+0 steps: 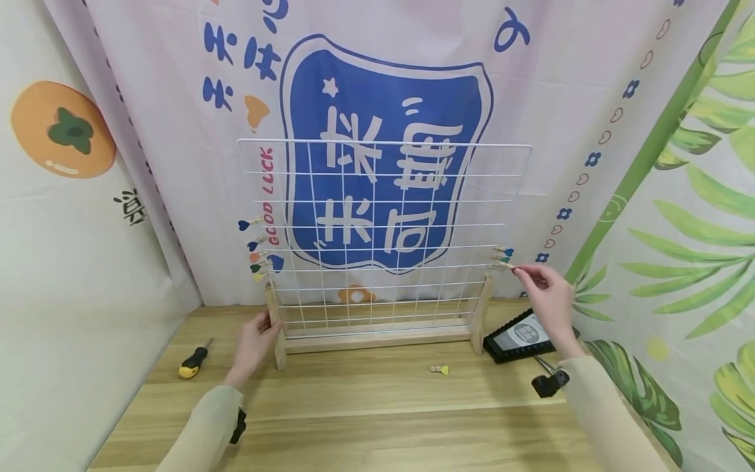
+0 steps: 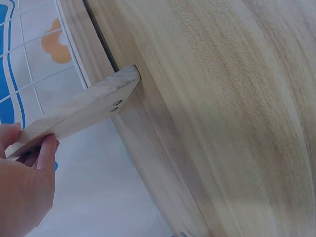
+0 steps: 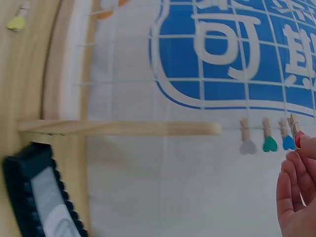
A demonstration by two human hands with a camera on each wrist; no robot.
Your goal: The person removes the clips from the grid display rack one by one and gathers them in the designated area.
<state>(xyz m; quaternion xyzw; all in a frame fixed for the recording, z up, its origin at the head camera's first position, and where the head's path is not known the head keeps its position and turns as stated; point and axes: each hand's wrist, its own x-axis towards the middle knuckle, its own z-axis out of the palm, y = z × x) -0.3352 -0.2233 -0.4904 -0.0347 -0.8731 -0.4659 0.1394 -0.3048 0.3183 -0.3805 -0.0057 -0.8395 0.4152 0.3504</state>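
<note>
My left hand (image 1: pixel 255 341) grips the left wooden leg (image 2: pixel 94 106) of a stand, fingers and thumb around its upper part. The stand holds up a white wire grid (image 1: pixel 383 142). At the grid's right edge, my right hand (image 1: pixel 551 298) pinches a small wooden clothespin (image 3: pixel 295 127) with a red heart. Its jaws are at the edge wire; whether they bite it I cannot tell. Beside it, clothespins with a blue heart (image 3: pixel 289 143), a green heart (image 3: pixel 269 144) and a pale grey heart (image 3: pixel 248 147) hang on that edge.
Several heart clothespins (image 1: pixel 253 246) hang on the grid's left edge. A clothespin with a yellow heart (image 1: pixel 440 370) lies on the table (image 1: pixel 366 426) in front. A screwdriver (image 1: pixel 194 362) lies at left; a black tray-like holder (image 1: pixel 519 335) is at right by the stand's leg. A printed curtain hangs behind.
</note>
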